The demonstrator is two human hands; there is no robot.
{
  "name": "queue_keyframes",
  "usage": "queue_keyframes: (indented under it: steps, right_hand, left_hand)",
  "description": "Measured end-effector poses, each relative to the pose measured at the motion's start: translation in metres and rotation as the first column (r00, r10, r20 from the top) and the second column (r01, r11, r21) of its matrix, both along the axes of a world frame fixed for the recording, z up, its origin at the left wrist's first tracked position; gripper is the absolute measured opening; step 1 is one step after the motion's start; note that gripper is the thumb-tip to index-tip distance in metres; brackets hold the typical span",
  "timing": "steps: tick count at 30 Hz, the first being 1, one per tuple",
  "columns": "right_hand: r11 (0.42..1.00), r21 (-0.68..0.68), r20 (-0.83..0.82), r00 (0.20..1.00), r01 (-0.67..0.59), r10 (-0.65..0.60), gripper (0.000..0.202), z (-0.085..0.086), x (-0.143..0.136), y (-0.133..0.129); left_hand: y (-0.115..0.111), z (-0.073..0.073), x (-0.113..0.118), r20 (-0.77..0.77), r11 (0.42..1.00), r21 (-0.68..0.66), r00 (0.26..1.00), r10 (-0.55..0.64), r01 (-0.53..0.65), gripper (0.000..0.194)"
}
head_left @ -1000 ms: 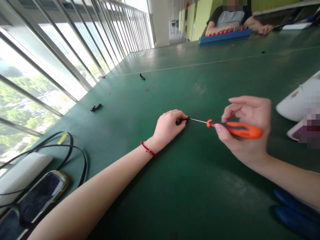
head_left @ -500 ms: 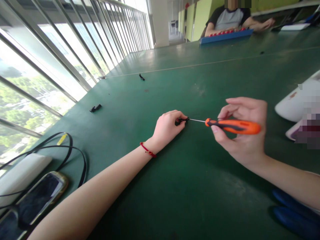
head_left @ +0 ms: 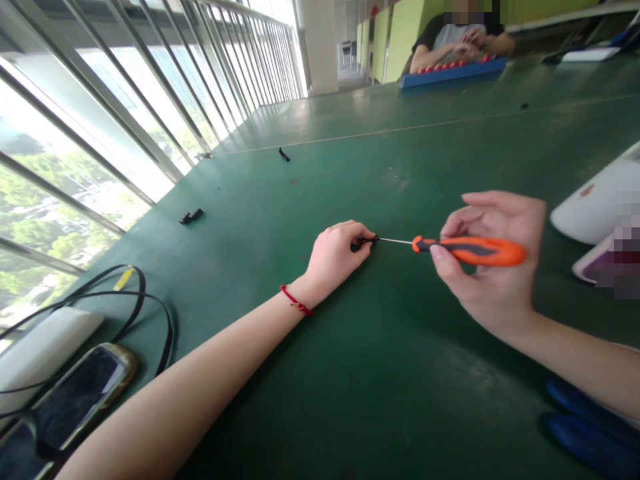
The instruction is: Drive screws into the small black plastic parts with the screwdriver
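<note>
Between the thumb and fingers of my left hand [head_left: 337, 252] is a small black part [head_left: 359, 244], mostly covered by the fingers, close to the green tabletop [head_left: 350, 373]. An orange and dark grey screwdriver [head_left: 475, 251] lies almost level in my right hand [head_left: 510, 273], pinched near the front of its handle by thumb and fingers. Its thin metal shaft points left, and the tip meets the right end of the black part. How deep the tip sits cannot be made out.
Small black pieces [head_left: 191, 216] lie on the table to the left and farther back. A phone [head_left: 83, 393], a white box [head_left: 55, 340] and black cable are at lower left. A white object [head_left: 597, 197] stands at right. Across the table a person sits behind a blue tray [head_left: 453, 73].
My right hand has shifted slightly right, its thumb and fingers sliding back along the screwdriver handle. My left hand stays put. The person opposite has brought both hands together above the tray.
</note>
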State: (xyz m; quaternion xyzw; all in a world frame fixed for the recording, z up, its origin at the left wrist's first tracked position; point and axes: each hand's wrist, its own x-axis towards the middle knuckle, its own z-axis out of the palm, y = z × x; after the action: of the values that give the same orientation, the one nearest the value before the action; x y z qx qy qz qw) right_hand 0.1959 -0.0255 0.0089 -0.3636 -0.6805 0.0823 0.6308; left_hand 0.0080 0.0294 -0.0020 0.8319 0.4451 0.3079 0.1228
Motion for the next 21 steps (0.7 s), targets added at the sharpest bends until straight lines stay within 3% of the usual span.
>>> queue_keyframes:
  steps: [2,6,12,16,19,21]
  right_hand:
    - [0.998,-0.065,0.000,1.000,-0.023,0.023,0.043,-0.001,0.002,-0.001]
    - [0.988,-0.139,0.109,0.993,0.060,-0.045,0.014,0.003,0.003,-0.008]
    - [0.968,-0.132,0.201,0.962,0.213,-0.184,0.023,0.033,0.003,-0.003]
    - [0.969,-0.190,0.310,0.946,0.160,-0.095,0.029,0.056,0.002,0.013]
    - [0.960,-0.279,0.240,0.970,0.024,0.045,0.041,0.064,-0.006,0.027]
    - [0.961,-0.278,0.221,0.973,-0.001,0.065,0.046,0.067,-0.013,0.037]
  left_hand:
    - [0.000,0.000,0.000,0.002,1.000,-0.003,1.000,-0.001,0.001,0.015]
    - [-0.001,0.001,0.000,-0.004,1.000,-0.017,1.000,-0.010,0.010,0.015]
    - [0.001,-0.001,0.000,-0.009,0.999,-0.036,1.000,-0.026,0.026,0.018]
    - [0.004,-0.001,-0.001,0.050,0.997,-0.066,0.998,-0.031,0.035,0.016]
    - [0.006,-0.002,-0.001,0.060,0.994,-0.091,0.997,-0.050,0.055,0.016]
    - [0.008,-0.003,-0.001,0.062,0.993,-0.096,0.996,-0.061,0.066,0.016]
